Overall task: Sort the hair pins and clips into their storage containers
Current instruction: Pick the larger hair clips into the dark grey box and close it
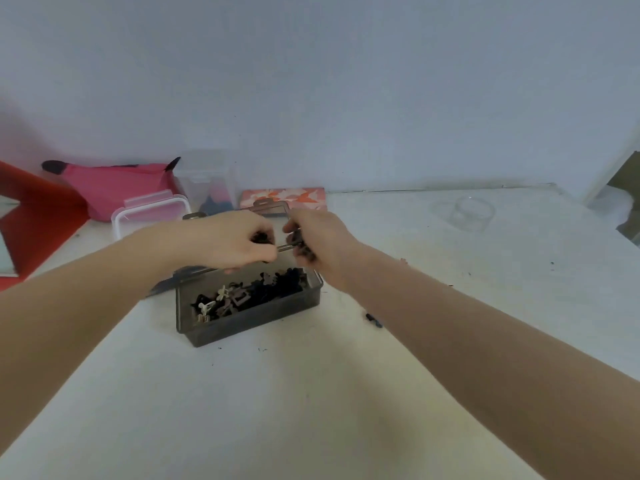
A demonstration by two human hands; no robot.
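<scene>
Both forearms reach in from the near edge and meet over the far end of the smoky grey box (214,329). At the fingers, the left hand (228,242) has its fingertips curled tight on one end of a thin metal hair pin (284,247), with a few dark pieces tucked under the same fingers; the right hand (320,242) is curled round a clump of dark clips (304,249) and seems to pinch the pin's other end, though the blur there leaves that unsure. Holding the bundle right above the open box makes sense: anything that slips loose should fall back in rather than scatter. Below them the box holds a heap of small claw clips (249,296), mostly black and brown with a few cream ones toward the near left corner, so the sorting looks far from finished. One dark clip (374,320) lies stray on the white table (311,410), just right of the box. Further out, a clear lidded tub with a pink tint (149,216) and a tall clear container (211,181) stand behind the left hand, likely the destinations, with a small clear round dish (471,213) well off to the right. A pink pouch (114,185) and a floral card (282,197) lie against the wall.
</scene>
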